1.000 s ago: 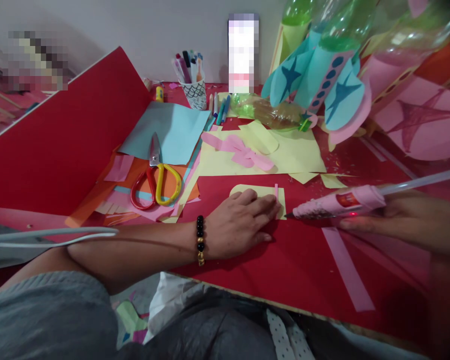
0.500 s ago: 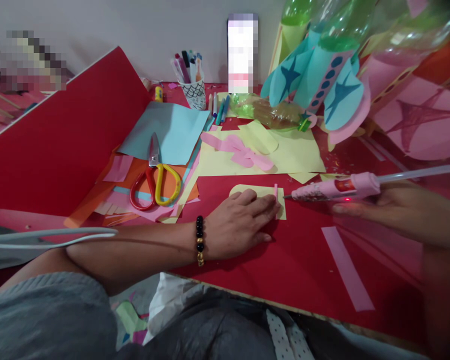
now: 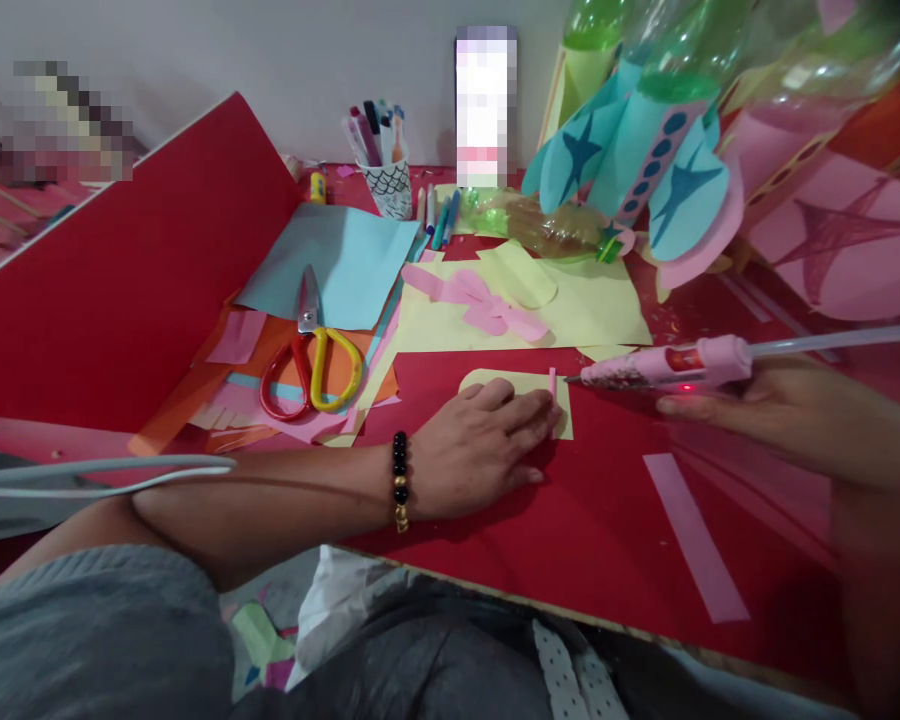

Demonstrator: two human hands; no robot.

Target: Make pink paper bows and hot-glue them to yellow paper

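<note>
Showing: head view, looking forward and down at a red tabletop [image 3: 607,520] that is carrying cut craft paper.

Left grip [image 3: 480,440]: lying flat with the fingers spread, pressing down and pinching nothing; a black-and-gold bead bracelet [image 3: 400,480] is circling the wrist.

Right grip [image 3: 750,400]: curling closed around the handle of a hot glue gun [image 3: 667,370], whose red light is glowing.

Work area: a pale yellow paper [image 3: 506,378] is lying on the tabletop under the left fingers, and a narrow pink paper strip [image 3: 552,385] is sitting at its right end, against the left fingertips. The glue gun's nozzle is pointing at the strip from just beside it, apparently not touching.

Surroundings: red-and-yellow-handled scissors [image 3: 309,320] are resting on scraps, beside a light blue paper sheet [image 3: 337,270]. Pink cutouts [image 3: 487,310] are lying on yellow sheets, and a patterned cup of markers [image 3: 386,190] is standing behind them. A green plastic bottle with light blue fins [image 3: 645,165] is rising at upper right.
</note>
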